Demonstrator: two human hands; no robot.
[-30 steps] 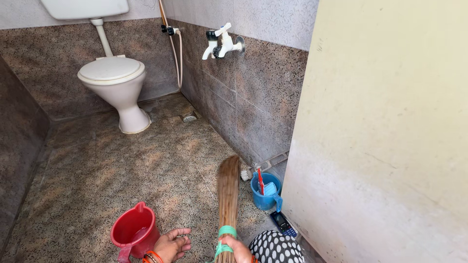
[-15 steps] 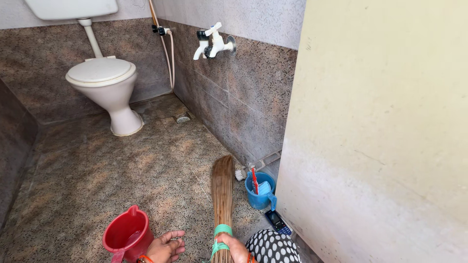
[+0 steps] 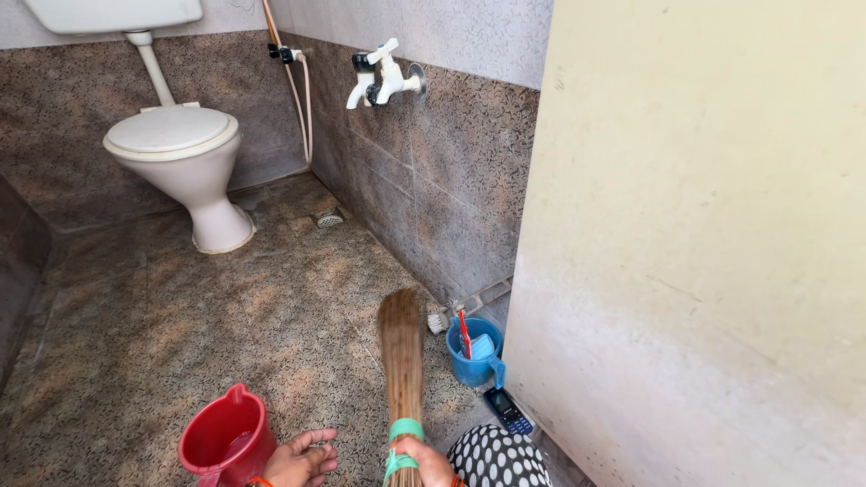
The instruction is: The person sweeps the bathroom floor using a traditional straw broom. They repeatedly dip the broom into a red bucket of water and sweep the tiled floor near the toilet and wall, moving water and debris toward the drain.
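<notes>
1. Head view: right hand (image 3: 424, 458) clamped on stick broom (image 3: 402, 356), bristles on floor left of blue mug (image 3: 473, 353).
2. Left hand (image 3: 302, 458) loosely open beside red jug (image 3: 223, 439).
3. Risk: a sweep right may hit mug or phone (image 3: 508, 410).

Glossy red plastic jug (image 3: 222, 439), rough fibrous broom (image 3: 402, 352), smooth white ceramic toilet (image 3: 180, 158), matt speckled floor tiles (image 3: 180, 316).

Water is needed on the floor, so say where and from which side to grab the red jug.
Take the red jug by its handle, which seems to sit at the lower edge toward the person, beside the left hand. Come from that near side, since the spout points away and the open mouth faces up, probably with water inside.
</notes>
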